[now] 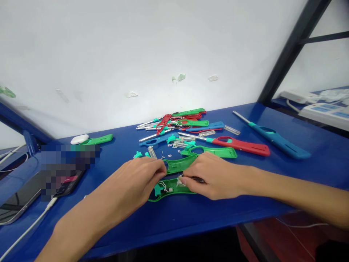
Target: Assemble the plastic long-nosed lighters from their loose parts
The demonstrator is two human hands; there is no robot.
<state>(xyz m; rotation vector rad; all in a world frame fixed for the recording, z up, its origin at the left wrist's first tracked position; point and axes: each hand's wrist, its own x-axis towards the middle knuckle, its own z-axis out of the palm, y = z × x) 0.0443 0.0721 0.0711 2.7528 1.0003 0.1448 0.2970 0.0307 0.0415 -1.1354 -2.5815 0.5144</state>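
Note:
My left hand point(144, 174) is closed in a pinch at the left end of a green lighter casing half point(178, 165). My right hand point(212, 174) is also pinched, low over a second green casing half point(174, 193) lying open side up nearer me. A slim dark thing point(197, 179) shows under its fingers, too covered to name. Close to its fingertips is a small whitish part point(179, 181). The nearer casing half holds a teal trigger point(157, 190) and white wires point(164, 185). My right fingers hide the right part of both halves.
Behind lie a pile of lighter parts point(188, 123), clear fuel tanks point(207, 133) and another green casing point(218, 151). A red lighter point(240, 145) and a blue lighter point(283, 140) lie right. Left are a phone point(72, 183), a charging cable point(29, 227) and a white oval object point(80, 139).

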